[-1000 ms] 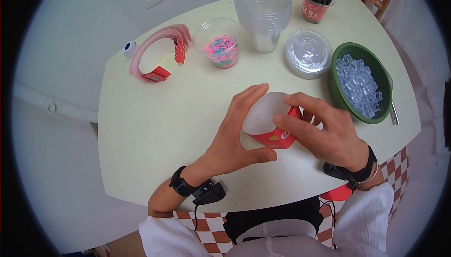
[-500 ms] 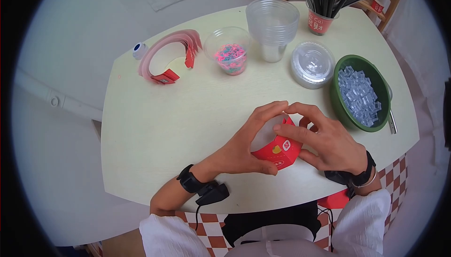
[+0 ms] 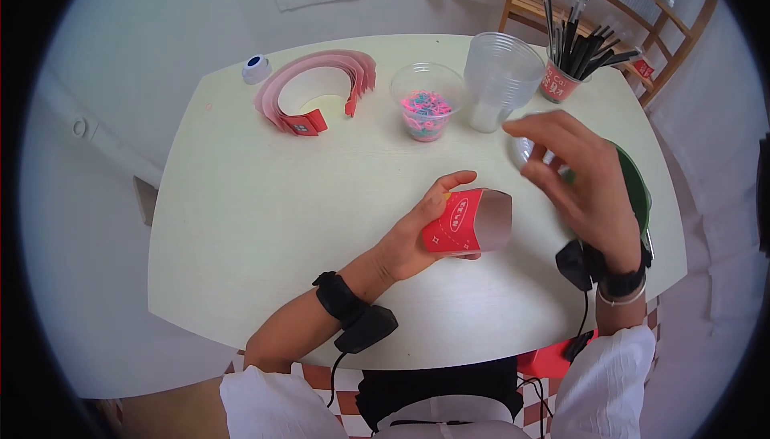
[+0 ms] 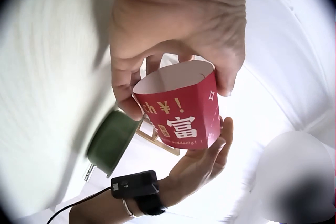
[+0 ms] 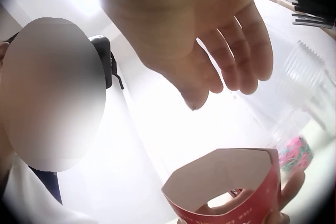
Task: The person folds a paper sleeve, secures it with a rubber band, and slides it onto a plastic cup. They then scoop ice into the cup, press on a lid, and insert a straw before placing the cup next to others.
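Observation:
A red paper sleeve (image 3: 454,224), pale inside, rests in the left hand (image 3: 409,238), whose fingers and thumb curl round it above the table. In the left wrist view the sleeve (image 4: 184,111) shows a large white character on its red side, and the left hand (image 4: 181,24) grips it. The right hand (image 3: 589,182) is off the sleeve, raised to its right near the green bowl, fingers loosely bent and holding nothing. Seen in the right wrist view, the right hand (image 5: 210,35) hangs over the sleeve's (image 5: 226,176) open ring, apart from it.
Along the back of the table (image 3: 241,198) stand a fanned stack of red sleeves (image 3: 311,125), a cup of pink and blue pieces (image 3: 427,110), stacked clear cups (image 3: 501,74) and a cup of black straws (image 3: 558,82). The green bowl (image 3: 634,182) and clear lids are partly hidden behind the right hand.
The right hand has let go of the sleeve and moved up and right. The left hand has turned the sleeve so its opening faces right. The head view has shifted.

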A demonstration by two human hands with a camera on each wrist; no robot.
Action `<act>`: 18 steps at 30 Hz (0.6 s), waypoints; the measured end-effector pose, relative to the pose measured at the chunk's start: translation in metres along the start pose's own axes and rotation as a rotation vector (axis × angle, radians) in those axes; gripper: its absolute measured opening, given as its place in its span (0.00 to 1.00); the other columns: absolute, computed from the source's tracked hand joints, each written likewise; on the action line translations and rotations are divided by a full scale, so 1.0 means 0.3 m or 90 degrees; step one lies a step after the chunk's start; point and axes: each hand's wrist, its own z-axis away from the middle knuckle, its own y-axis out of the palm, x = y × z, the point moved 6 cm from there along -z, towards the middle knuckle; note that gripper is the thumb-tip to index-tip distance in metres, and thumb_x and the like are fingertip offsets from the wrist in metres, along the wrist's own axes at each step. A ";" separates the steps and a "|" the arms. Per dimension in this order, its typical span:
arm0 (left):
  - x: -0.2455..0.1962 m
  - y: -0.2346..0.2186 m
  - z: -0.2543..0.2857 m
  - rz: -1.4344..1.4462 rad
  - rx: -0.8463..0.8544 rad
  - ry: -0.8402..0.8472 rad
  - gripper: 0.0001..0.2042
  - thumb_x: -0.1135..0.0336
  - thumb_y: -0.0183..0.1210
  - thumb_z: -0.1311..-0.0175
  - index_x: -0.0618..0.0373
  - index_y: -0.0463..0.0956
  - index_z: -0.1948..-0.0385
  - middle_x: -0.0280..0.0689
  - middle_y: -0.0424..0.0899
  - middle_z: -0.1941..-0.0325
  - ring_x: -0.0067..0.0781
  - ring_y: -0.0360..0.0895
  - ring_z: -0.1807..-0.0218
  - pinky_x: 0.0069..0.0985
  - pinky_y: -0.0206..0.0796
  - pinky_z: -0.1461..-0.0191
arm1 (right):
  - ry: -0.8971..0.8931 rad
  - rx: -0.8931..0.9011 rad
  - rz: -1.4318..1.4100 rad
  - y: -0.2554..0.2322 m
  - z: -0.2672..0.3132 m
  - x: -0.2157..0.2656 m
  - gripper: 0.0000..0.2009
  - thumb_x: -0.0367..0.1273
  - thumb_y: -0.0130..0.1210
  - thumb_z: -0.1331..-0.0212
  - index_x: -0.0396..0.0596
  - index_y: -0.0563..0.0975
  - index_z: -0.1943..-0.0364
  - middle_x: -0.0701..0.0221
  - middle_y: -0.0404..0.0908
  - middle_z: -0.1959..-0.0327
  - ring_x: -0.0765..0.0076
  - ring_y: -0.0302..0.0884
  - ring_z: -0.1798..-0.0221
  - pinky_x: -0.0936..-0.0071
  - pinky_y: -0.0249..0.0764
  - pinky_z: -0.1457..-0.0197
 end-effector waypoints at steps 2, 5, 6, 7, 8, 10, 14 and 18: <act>-0.006 -0.011 0.008 0.041 -0.016 -0.009 0.34 0.39 0.50 0.40 0.43 0.50 0.36 0.38 0.60 0.35 0.44 0.65 0.38 0.52 0.68 0.45 | -0.067 0.026 0.093 0.071 -0.110 -0.021 0.12 0.26 0.56 0.50 0.44 0.79 0.59 0.61 0.79 0.62 0.56 0.78 0.65 0.64 0.74 0.63; -0.007 -0.032 0.012 0.068 -0.009 0.009 0.35 0.39 0.53 0.42 0.44 0.51 0.37 0.37 0.61 0.37 0.43 0.65 0.38 0.52 0.68 0.46 | -0.092 0.123 0.234 0.197 -0.272 -0.113 0.07 0.26 0.53 0.49 0.43 0.81 0.67 0.59 0.81 0.69 0.51 0.78 0.66 0.60 0.73 0.63; -0.012 -0.031 0.014 0.054 -0.011 0.013 0.35 0.40 0.54 0.42 0.44 0.52 0.37 0.37 0.62 0.38 0.43 0.66 0.39 0.50 0.69 0.46 | -0.069 0.162 0.247 0.235 -0.316 -0.148 0.08 0.25 0.52 0.49 0.43 0.81 0.67 0.59 0.81 0.69 0.52 0.78 0.65 0.61 0.73 0.61; -0.016 -0.029 0.016 0.041 -0.014 0.016 0.35 0.40 0.56 0.43 0.44 0.52 0.38 0.37 0.63 0.39 0.43 0.66 0.40 0.48 0.70 0.46 | -0.044 0.202 0.259 0.269 -0.352 -0.174 0.09 0.25 0.51 0.48 0.42 0.82 0.67 0.59 0.82 0.68 0.52 0.78 0.64 0.62 0.73 0.59; -0.018 -0.027 0.018 0.029 -0.017 0.018 0.35 0.40 0.57 0.44 0.44 0.52 0.39 0.37 0.63 0.40 0.43 0.67 0.40 0.47 0.70 0.46 | -0.027 0.226 0.281 0.298 -0.381 -0.188 0.09 0.25 0.50 0.49 0.42 0.82 0.67 0.59 0.82 0.69 0.52 0.78 0.65 0.63 0.73 0.58; -0.014 -0.035 0.016 0.021 -0.028 0.014 0.36 0.40 0.59 0.46 0.43 0.53 0.40 0.37 0.63 0.40 0.42 0.67 0.40 0.47 0.70 0.46 | 0.010 0.272 0.326 0.345 -0.425 -0.204 0.09 0.25 0.50 0.51 0.43 0.82 0.69 0.58 0.82 0.70 0.52 0.78 0.65 0.63 0.73 0.58; -0.018 -0.045 0.020 0.022 -0.043 0.001 0.36 0.41 0.61 0.47 0.43 0.53 0.40 0.38 0.63 0.41 0.41 0.67 0.41 0.46 0.70 0.45 | 0.067 0.396 0.374 0.404 -0.465 -0.205 0.11 0.25 0.49 0.54 0.44 0.83 0.69 0.58 0.82 0.68 0.52 0.79 0.64 0.64 0.74 0.58; -0.011 -0.064 0.018 0.047 -0.057 0.003 0.37 0.42 0.63 0.49 0.43 0.53 0.40 0.39 0.64 0.42 0.40 0.68 0.43 0.45 0.68 0.43 | 0.062 0.392 0.373 0.414 -0.483 -0.218 0.11 0.25 0.50 0.54 0.44 0.83 0.69 0.58 0.82 0.69 0.53 0.80 0.64 0.65 0.74 0.58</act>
